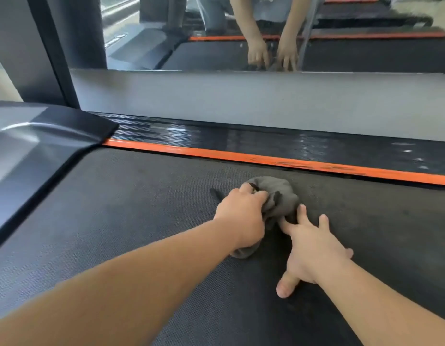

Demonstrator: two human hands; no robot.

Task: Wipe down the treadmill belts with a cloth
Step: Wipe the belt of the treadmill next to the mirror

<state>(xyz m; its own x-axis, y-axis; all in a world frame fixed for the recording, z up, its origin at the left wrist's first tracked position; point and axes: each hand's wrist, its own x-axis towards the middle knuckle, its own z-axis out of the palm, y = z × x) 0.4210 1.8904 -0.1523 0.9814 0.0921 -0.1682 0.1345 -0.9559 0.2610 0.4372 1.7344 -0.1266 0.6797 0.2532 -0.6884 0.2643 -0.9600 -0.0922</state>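
A mirror (381, 54) fills the wall ahead, above a plain grey skirting band (241, 96). It reflects a neighbouring treadmill and the person's two arms reaching down. A dark upright post (54, 46) stands at the mirror's left edge.

Below that, the black textured treadmill belt (116, 221) takes up most of the view, running from lower left to right. The glossy black-and-grey motor cover (29, 146) sits at its left end. Along the belt's far edge runs a ribbed black side rail (266, 142), scuffed with pale marks toward the right, and between rail and belt lies a narrow orange trim strip (241, 158).

Both bare forearms come in from the bottom. A bunched grey cloth (276, 192) lies on the belt near the orange strip, roughly mid-frame.

The left hand (241, 216) lies on top of the cloth, its fingers curled into the fabric and gripping it; a fold of cloth shows beneath the wrist.

The right hand (313, 248) is just beside it, spread wide and pressed flat on the belt, thumb splayed toward the camera, with its forefinger touching the cloth's near edge.
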